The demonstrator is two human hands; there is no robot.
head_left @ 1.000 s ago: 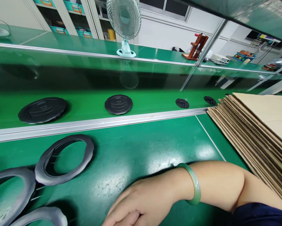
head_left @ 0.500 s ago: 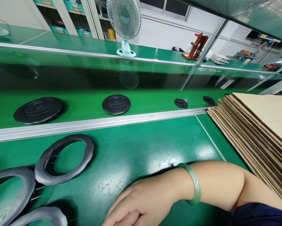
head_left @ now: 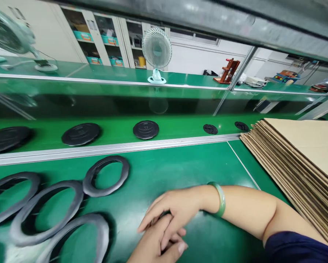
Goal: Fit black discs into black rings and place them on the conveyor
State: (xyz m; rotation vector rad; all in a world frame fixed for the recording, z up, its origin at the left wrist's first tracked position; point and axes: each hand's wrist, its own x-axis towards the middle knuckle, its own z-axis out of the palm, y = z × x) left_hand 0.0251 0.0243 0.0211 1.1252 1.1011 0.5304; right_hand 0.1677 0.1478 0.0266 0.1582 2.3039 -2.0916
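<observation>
My right hand, with a pale green bangle at the wrist, reaches in from the right above the green work table. Its fingers are stretched out and lie over the back of my left hand, which comes up from the bottom edge. My left fingers are loosely bent and partly covered; the thumb sticks out to the right. I see no object in either hand. Left of the hands, several black rings lie on the table, the closest being a ring and a larger ring.
Behind a metal rail, a green belt carries black discs, among them a disc and a smaller disc. A stack of cardboard sheets stands at right. A fan sits on the far bench, and a shelf edge hangs overhead.
My left hand has come into view beneath my right hand, which is now slightly higher in the picture. The view has shifted left, showing more rings, another disc and a second fan.
</observation>
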